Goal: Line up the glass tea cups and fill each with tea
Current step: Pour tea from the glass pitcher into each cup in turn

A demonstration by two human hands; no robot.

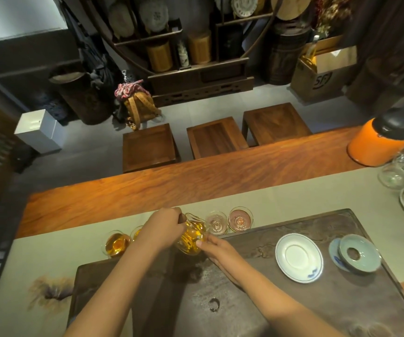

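**Bench** (196, 176): long wooden slab with a pale runner along it and a dark carved tea tray (293, 300) at the near edge.

**Glass tea cups:** set in a row on the runner, just beyond the tray's far edge.
- Leftmost cup (117, 243): holds amber tea.
- Second cup (136, 232): amber tea showing, largely hidden behind the left hand.
- Third cup (216, 222): clear, appears empty.
- Rightmost cup (240, 218): appears empty, touching or just beside the third.
- Any cup under the pitcher cannot be seen.

**Glass pitcher** (191, 237): roughly half full of amber tea, tilted, held over the middle of the row.

**Left hand** (164, 227): grip closed over the pitcher's upper part from the left side.

**Right hand** (216, 246): fingertips (199, 243) pressed to the pitcher's lower right side, steadying it; not a full grasp.

**Other items, right part of tray:** white saucer (298, 257); pale blue strainer (359, 256) on a small dish.

**Handling note (judgement):** pouring is midway, with two cups filled and at least two to go. Keep the spout low over each rim, tilt slowly, match the level of the filled cups, and right the pitcher fully before shifting toward the right-hand cups, so drips miss the runner.
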